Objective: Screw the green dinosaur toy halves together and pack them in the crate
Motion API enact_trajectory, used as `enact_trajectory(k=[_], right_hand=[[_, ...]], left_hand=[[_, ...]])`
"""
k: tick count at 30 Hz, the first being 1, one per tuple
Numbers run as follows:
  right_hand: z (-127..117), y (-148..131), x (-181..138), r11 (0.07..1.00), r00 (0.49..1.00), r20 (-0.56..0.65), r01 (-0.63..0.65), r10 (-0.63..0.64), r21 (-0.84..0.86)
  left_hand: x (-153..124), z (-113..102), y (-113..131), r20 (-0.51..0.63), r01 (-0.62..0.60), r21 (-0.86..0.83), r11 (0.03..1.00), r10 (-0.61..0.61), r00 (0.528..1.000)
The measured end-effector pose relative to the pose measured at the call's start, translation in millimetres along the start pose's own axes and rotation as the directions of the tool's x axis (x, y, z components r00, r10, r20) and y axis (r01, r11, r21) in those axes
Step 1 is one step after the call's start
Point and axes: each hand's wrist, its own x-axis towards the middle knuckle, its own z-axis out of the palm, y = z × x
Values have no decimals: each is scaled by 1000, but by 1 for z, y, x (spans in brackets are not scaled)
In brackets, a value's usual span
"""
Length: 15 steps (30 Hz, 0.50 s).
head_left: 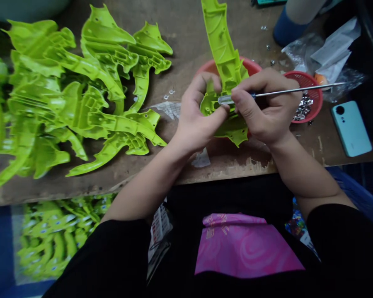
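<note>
My left hand [199,109] is closed around the edge of a lime-green plastic shell half [222,45], whose ribbed inner side faces up. In my right hand [267,105] is a screwdriver [286,91] with a clear handle, its shaft pointing out to the right, away from the shell. The handle end lies over the middle of the shell, close to my left thumb. Under the shell a red plastic bowl [251,65] shows only in part. My fingers hide some of the shell's middle.
Many lime-green shell halves [90,111] are heaped on the left of the wooden table [186,20]. At right are a small red basket [318,97] of metal parts, clear plastic bags [304,49] and a light-blue phone [351,128]. More green pieces [56,236] fill a bin below the edge.
</note>
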Motion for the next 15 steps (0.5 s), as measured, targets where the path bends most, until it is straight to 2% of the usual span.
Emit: enact_trajectory(k=[3,10,12,15], right_hand=[[-1,-1,-1,997,996,64,-60,63,-45],[2,2,1,995,989,110,-92,97,-47],[7,11,1,997,996,54,-70,72,-34],[16,26,4,999,989,-143,-28,33,35]], left_hand=[[1,-1,0,-4,-5,41,999,5,1000],[9,-10,6,167,-3,-22,1000,7,986],[9,-12,6,264,47,-128,991,-12,964],[11,-14,5,332,186,-229,955,-103,938]])
